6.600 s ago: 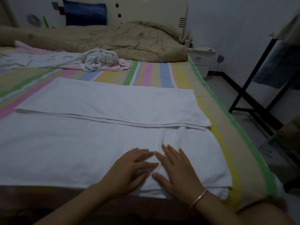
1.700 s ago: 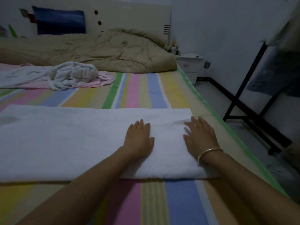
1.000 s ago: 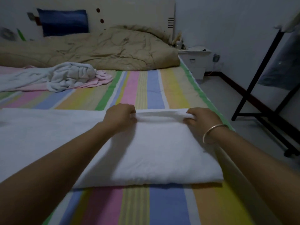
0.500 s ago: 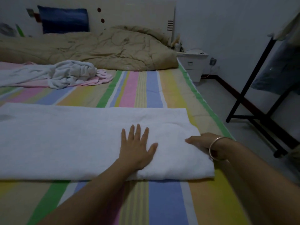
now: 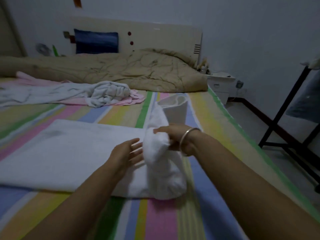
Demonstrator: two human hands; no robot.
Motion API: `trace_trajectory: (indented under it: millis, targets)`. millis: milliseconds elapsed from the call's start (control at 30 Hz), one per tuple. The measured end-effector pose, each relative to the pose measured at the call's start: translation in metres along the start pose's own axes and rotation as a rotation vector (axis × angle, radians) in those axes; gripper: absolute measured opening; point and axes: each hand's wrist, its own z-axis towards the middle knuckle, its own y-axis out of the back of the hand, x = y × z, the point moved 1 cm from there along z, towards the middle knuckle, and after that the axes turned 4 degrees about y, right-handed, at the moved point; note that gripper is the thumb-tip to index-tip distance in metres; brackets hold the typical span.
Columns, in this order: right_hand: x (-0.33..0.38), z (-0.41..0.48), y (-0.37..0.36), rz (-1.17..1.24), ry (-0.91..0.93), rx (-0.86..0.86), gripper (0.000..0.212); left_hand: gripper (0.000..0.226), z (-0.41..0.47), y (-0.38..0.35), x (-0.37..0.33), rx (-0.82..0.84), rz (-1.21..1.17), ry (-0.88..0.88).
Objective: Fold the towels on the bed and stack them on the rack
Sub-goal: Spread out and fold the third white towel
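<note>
A long white towel (image 5: 69, 153), folded lengthwise, lies across the striped bed sheet (image 5: 173, 219). Its right end stands lifted off the bed. My right hand (image 5: 174, 137), with a bangle at the wrist, grips that raised end. My left hand (image 5: 128, 153) lies with straight fingers on the flat part of the towel, just left of the raised end. A crumpled white towel (image 5: 103, 92) lies farther back on a pink towel (image 5: 133, 99). The black rack (image 5: 284, 122) stands right of the bed.
A tan quilt (image 5: 129, 70) is bunched along the headboard. A white nightstand (image 5: 220, 85) stands in the far corner. Dark cloth (image 5: 306, 101) hangs from the rack, and its black feet run along the floor beside the bed.
My right hand has taken hold of the towel's right end and lifted it up and to the left. My left hand stays flat on the towel.
</note>
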Motion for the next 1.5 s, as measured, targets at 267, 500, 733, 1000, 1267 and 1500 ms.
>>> trace_trajectory:
  millis: [267,500,733,1000,1267,1500]
  targets:
    - [-0.042,0.042,-0.091,-0.023,-0.013,-0.059,0.014,0.019,0.019,0.126,-0.022,-0.017,0.088,0.224]
    - [-0.063,0.062,-0.022,-1.205,0.079,-0.497,0.058,0.043,0.029,0.083,-0.036,0.089,0.468,0.147]
    - [-0.083,0.081,-0.011,-1.178,-0.037,-0.265,0.078,0.038,0.023,0.072,-0.030,0.005,0.789,-0.373]
    - [-0.105,0.082,-0.033,-1.343,-0.081,-0.145,0.067,0.054,0.037,0.098,0.002,-0.080,0.843,-0.246]
    - [-0.080,0.065,-0.095,-1.422,0.007,-0.107,0.082,0.033,0.026,0.209,-0.037,-0.516,0.918,-0.479]
    - [-0.094,0.042,-0.185,-1.469,0.134,0.094,0.130,0.060,-0.019,0.280,-0.045,-0.544,1.017,-0.149]
